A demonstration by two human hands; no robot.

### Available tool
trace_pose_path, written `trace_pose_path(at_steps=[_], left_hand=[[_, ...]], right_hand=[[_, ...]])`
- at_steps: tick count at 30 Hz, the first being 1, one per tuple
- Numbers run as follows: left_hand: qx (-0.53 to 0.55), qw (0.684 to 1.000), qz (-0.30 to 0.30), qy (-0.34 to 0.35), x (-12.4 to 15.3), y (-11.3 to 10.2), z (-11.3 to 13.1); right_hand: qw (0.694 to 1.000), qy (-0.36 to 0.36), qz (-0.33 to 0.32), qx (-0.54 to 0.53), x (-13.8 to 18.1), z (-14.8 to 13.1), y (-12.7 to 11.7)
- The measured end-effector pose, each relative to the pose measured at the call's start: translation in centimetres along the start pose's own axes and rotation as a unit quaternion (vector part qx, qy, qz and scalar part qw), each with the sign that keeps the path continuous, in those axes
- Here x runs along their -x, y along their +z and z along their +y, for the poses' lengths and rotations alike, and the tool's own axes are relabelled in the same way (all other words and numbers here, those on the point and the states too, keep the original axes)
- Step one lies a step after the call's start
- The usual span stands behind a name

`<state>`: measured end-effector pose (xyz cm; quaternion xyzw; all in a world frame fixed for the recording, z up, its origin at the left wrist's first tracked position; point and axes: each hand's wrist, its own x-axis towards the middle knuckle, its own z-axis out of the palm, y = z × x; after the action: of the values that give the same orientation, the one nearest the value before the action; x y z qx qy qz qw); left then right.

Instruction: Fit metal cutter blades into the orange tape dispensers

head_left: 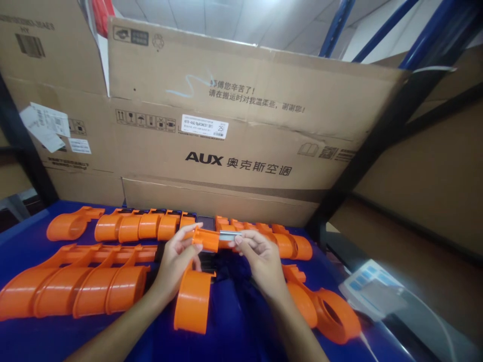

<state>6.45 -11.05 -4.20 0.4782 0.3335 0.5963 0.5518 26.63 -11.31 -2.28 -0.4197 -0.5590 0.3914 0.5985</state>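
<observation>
My left hand (180,250) grips an orange plastic part (193,301) by its narrow upper end, and the part's wide ring hangs below the fingers. Between finger and thumb, my right hand (260,256) pinches a short silver metal rod (230,235). The rod lies level, its left end at the right side of the orange part's upper end. Whether it is inside the part or only touching it, I cannot tell. Behind both hands is a small dark box-like object (206,222), partly covered.
Rows of similar orange parts (128,286) lie on the blue surface (22,332) left and right of my hands. A large cardboard sheet (241,125) stands behind. At the right are a white-and-blue packet (372,284) and a dark rack post (362,136).
</observation>
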Motion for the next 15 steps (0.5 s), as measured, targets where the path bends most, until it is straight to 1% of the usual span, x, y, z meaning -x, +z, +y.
trace_pose_path(at_steps=[5, 15], left_hand=[[-0.001, 1.0, -0.007, 0.014, 0.21, 0.02, -0.34], [0.008, 1.0, -0.005, 0.007, 0.28, 0.12, -0.11]], right_hand=[[1.0, 0.004, 0.015, 0.003, 0.04, 0.05, 0.1], [0.999, -0.008, 0.016, 0.028, 0.06, -0.05, 0.22]])
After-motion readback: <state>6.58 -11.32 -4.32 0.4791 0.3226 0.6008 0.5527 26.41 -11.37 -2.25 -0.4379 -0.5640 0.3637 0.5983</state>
